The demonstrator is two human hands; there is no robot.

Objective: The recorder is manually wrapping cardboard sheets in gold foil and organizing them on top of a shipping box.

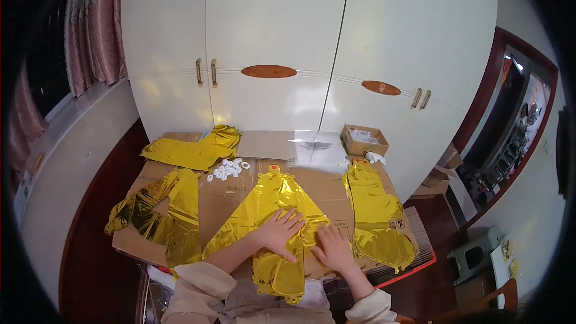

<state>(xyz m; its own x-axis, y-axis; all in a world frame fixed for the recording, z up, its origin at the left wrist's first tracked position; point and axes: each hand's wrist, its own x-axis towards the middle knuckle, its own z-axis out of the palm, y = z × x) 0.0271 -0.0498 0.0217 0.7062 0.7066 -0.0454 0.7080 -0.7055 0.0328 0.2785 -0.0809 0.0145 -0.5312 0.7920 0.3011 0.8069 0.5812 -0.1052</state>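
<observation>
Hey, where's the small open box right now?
In the head view, the box sits right of centre, in front of the white wardrobe, just beyond the rightmost gold foil.

We've got two bare lanes on the cardboard-covered surface [216, 204]. Lane one, left of frame centre: between left gold foil [187, 204] and middle gold foil [276, 195], narrowing downward; white rings [227, 170] sit at its upper end. Lane two, right of centre: between middle foil and right gold foil [378, 216]; our right hand [333, 251] blocks its lower end. Our left hand [280, 234] lies across the middle foil. Wardrobe [264, 102] walls off the far side; open box [365, 141] crowds the far right corner.
</observation>
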